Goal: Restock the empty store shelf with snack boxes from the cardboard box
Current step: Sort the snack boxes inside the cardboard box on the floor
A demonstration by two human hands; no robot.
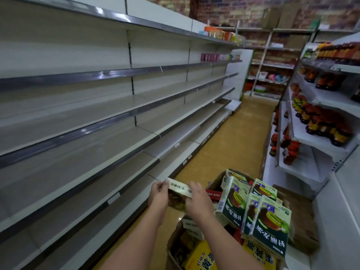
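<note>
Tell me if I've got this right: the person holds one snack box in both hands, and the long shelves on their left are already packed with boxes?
Not quite. The head view shows both hands, left and right, on one snack box, but the long shelves beside them are bare.

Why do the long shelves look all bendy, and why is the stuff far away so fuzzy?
Head view: the wide-angle lens bows the empty grey metal shelves; their front strips show white glare from the lights; the far brown brick wall is soft and blurry, while the green-and-white snack boxes nearby look sharper.
</note>
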